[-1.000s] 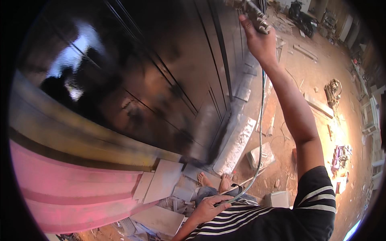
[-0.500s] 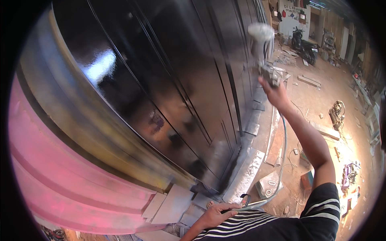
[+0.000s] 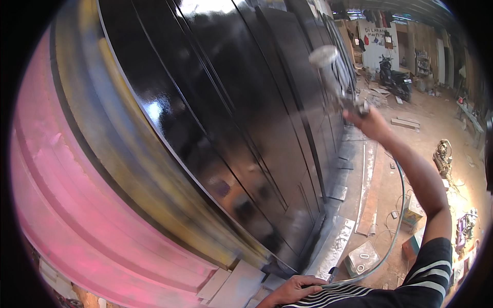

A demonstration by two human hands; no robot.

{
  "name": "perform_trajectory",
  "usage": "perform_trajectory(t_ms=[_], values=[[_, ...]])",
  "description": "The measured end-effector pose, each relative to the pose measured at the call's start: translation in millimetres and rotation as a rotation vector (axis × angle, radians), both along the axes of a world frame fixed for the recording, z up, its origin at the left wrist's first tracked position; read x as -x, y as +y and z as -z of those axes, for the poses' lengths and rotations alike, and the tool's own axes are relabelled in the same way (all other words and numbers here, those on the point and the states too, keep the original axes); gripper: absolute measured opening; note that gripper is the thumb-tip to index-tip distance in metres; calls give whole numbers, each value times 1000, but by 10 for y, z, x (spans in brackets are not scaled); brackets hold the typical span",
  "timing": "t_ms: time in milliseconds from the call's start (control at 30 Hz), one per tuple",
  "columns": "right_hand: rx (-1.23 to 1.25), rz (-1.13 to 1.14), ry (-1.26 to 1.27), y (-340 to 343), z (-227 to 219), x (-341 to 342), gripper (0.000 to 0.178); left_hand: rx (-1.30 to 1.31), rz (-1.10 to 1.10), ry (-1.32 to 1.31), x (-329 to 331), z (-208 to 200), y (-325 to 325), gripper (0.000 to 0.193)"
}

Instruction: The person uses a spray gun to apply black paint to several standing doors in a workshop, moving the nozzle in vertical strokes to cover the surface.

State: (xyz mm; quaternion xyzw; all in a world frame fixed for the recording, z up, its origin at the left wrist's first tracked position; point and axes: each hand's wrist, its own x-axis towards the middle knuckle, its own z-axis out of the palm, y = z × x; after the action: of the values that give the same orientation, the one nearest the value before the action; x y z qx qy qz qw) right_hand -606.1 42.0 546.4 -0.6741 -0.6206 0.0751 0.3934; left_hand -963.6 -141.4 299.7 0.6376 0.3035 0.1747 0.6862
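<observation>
A glossy black panelled surface (image 3: 257, 113), like a large cabinet or set of doors, rises in front of me, reflecting light. Up at its right side, my right hand (image 3: 371, 124) is wrapped round a spray gun (image 3: 336, 82) with a pale cup on top, blurred by motion. The gun is close to the panels; whether paint is leaving it I cannot tell. From my right hand, a thin bluish-green hose (image 3: 400, 205) curves down to my waist. There my left hand (image 3: 292, 290) is closed on the hose, against my striped shirt; some fingers are hidden.
Pink and yellowish ribbed metal sheeting (image 3: 77, 174) borders the panels on the left. Boards (image 3: 334, 251) line their foot. A square tin (image 3: 362, 257), cables and wood pieces (image 3: 405, 123) lie on the dirt floor at right. A motorcycle (image 3: 394, 79) stands far back.
My view has shifted, so the panels and floor sit differently in it. The spray gun has swung a little against the panels, still in my right hand. My left hand still holds the hose.
</observation>
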Motion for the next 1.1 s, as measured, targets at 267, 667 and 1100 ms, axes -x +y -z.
perform_trajectory(t_ms=[267,667,1100], values=[[-542,-123,312,59,-1557,132,47,-152,-15,52,57,100,-11,27],[-501,-243,409,-165,-1214,413,47,-99,162,-51,-9,-25,19,41],[364,-353,84,-938,517,145,35,-145,365,-90,-143,-175,48,33]])
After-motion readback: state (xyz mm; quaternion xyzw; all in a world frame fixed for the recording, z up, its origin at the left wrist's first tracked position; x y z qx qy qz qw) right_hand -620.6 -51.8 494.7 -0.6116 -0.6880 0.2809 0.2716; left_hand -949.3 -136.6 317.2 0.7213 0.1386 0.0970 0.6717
